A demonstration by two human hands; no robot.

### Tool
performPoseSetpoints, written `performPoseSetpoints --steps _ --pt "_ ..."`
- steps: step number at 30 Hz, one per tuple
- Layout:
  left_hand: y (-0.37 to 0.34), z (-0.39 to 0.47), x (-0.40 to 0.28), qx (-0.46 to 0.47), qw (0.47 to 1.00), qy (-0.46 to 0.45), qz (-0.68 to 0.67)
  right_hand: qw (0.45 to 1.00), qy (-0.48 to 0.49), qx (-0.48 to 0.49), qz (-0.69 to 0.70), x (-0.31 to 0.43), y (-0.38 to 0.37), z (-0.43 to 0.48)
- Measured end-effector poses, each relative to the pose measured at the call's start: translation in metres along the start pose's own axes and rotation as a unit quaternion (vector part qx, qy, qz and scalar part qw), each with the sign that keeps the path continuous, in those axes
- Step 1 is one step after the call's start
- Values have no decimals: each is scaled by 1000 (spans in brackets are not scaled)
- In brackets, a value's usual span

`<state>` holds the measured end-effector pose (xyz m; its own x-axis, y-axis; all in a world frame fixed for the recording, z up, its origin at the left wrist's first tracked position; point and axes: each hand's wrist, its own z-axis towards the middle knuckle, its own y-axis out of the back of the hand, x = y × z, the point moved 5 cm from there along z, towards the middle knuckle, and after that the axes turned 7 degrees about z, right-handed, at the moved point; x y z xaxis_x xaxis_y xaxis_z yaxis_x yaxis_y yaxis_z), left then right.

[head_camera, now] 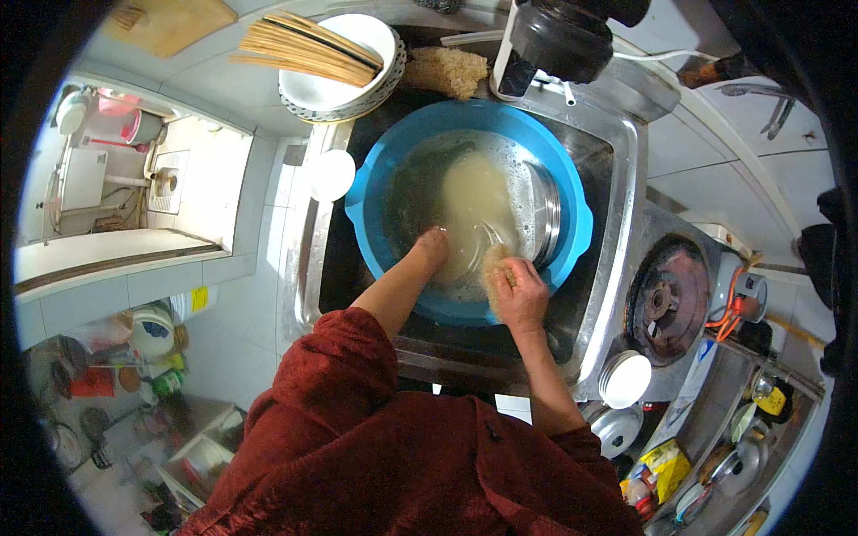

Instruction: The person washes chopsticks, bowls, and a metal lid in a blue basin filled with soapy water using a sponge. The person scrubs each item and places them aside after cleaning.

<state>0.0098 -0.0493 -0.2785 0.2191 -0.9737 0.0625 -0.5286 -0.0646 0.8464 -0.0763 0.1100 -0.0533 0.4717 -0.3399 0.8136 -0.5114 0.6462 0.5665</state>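
A blue plastic basin [372, 164] sits in a stainless-steel sink [606, 281], filled with cloudy, sudsy water [419, 161]. My left hand [434, 244] is dipped into the water up to about the wrist; its fingers are hidden. My right hand [525, 293] grips a tan loofah scrubber [497, 278] over the basin's near right side. A pale rounded shape [477, 177] shows through the water, too murky to name. Against the right inner wall rests shiny metal ware [551, 214], partly under the suds.
Stacked bowls [301, 90] holding chopsticks [308, 50] stand at the back left. Near them are a white round dish [332, 175], another loofah [452, 70] and a dark container [563, 43]. To the right are white stacked bowls [627, 380] and a gas burner [663, 298].
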Motion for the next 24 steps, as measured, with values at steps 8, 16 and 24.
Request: performPoseSetpoints --steps 8,16,24 --pt "55 9 29 9 992 -109 -57 1000 -2 -12 -6 -5 4 -2" --pt "140 -52 51 -132 880 127 -438 1000 -16 -11 -4 -4 7 -1" --pt "160 -74 33 -294 811 152 -482 997 -56 -26 50 4 -2 11"
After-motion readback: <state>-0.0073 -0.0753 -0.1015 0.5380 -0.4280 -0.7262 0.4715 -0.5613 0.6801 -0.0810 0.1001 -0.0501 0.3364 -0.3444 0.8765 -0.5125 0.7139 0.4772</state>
